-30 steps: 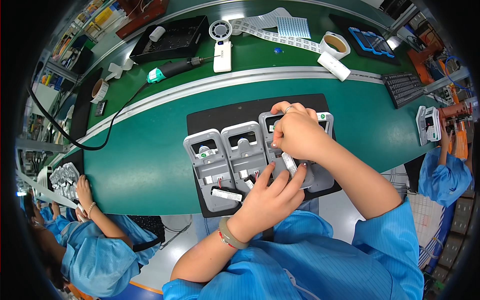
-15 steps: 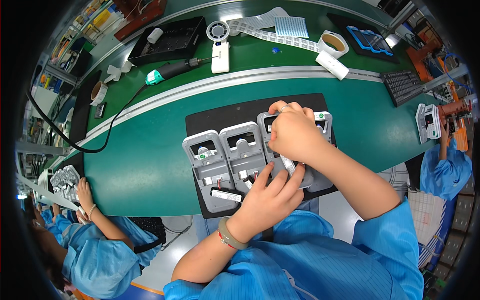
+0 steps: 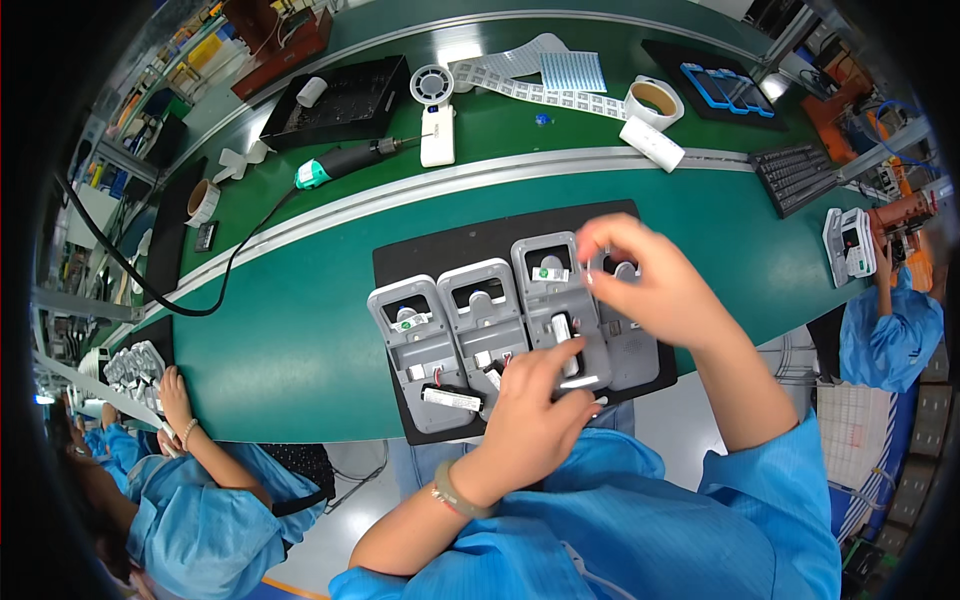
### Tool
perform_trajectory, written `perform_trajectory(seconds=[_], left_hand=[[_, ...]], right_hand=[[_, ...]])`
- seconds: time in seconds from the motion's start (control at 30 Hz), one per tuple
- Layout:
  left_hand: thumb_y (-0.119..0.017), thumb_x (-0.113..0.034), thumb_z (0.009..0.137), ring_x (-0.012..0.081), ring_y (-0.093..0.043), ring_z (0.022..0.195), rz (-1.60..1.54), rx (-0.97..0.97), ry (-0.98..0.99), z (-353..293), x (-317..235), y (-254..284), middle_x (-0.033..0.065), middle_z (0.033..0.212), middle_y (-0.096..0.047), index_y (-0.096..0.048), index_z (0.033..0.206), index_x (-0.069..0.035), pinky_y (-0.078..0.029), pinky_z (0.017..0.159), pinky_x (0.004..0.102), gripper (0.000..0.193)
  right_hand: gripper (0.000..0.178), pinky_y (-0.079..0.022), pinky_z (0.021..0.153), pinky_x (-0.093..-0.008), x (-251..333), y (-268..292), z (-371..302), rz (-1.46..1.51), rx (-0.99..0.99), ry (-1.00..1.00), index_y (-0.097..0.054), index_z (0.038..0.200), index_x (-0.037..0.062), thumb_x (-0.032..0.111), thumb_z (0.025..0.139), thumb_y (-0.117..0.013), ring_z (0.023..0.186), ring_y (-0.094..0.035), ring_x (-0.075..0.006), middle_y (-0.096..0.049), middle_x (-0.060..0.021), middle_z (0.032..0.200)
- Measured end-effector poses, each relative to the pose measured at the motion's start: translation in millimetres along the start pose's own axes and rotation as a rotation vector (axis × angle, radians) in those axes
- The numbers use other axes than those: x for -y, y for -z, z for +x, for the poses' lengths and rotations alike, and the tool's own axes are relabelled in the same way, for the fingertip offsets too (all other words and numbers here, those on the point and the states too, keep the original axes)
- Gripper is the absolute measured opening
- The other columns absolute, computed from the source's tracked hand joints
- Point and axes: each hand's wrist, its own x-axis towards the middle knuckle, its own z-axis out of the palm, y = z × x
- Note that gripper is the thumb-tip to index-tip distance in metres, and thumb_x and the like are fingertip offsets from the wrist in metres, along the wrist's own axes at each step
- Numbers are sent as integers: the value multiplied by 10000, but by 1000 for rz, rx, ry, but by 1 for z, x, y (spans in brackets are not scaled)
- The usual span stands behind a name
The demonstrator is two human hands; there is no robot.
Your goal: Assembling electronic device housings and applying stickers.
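Note:
Several grey plastic housings lie side by side on a black mat point(image 3: 430, 246). My left hand point(image 3: 535, 410) rests at the lower end of the third housing point(image 3: 540, 303), its fingers apart, beside a white-wrapped battery point(image 3: 563, 330) in that housing. A small label with a green mark point(image 3: 549, 274) sits by the housing's window. Above the rightmost housing point(image 3: 632, 345) is my right hand point(image 3: 650, 285), bent-fingered and blurred; whether anything small is in its fingertips is unclear. Batteries also lie on the leftmost housing point(image 3: 425, 350) and the second housing point(image 3: 487, 330).
Beyond the metal rail lie a power screwdriver point(image 3: 345, 155), a small white fan point(image 3: 437, 130), a label strip point(image 3: 540, 92), a tape roll point(image 3: 655, 103) and a black tray point(image 3: 340, 100). A keyboard point(image 3: 795, 175) is at the right. Co-workers sit at both sides.
My right hand has lifted off the third housing and moved right, uncovering the green-marked label there. My left hand has shifted slightly down, and its fingers are closer together.

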Motion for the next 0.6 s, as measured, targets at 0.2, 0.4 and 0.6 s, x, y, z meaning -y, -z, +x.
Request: perform_trajectory(seconds=[0.2, 0.4, 0.6], left_hand=[[-642, -64, 849, 233, -541, 757, -600, -11, 434, 6, -7, 9, 86, 811, -592, -639, 863, -23, -444, 698, 323, 44], [-664, -108, 858, 201, -574, 705, -524, 69, 533, 6, -15, 7, 79, 755, -604, -635, 890, -18, -454, 647, 303, 100], [-697, -57, 843, 110, -590, 756, -500, 37, 319, 14, -16, -2, 52, 826, -628, -594, 960, -14, -473, 692, 249, 162]], right_hand=[[219, -493, 691, -277, 16, -16, -70, 244, 141, 71, -623, 1040, 23, 97, 842, -683, 786, -609, -120, -642, -55, 839], [139, -462, 565, -227, 3, -28, -92, 319, -5, -42, -651, 977, 11, 79, 857, -671, 617, -584, -100, -649, -66, 768], [102, -469, 564, -231, -10, -19, -96, 385, 34, -247, -675, 913, -21, 40, 834, -697, 639, -599, -86, -657, -69, 735]])
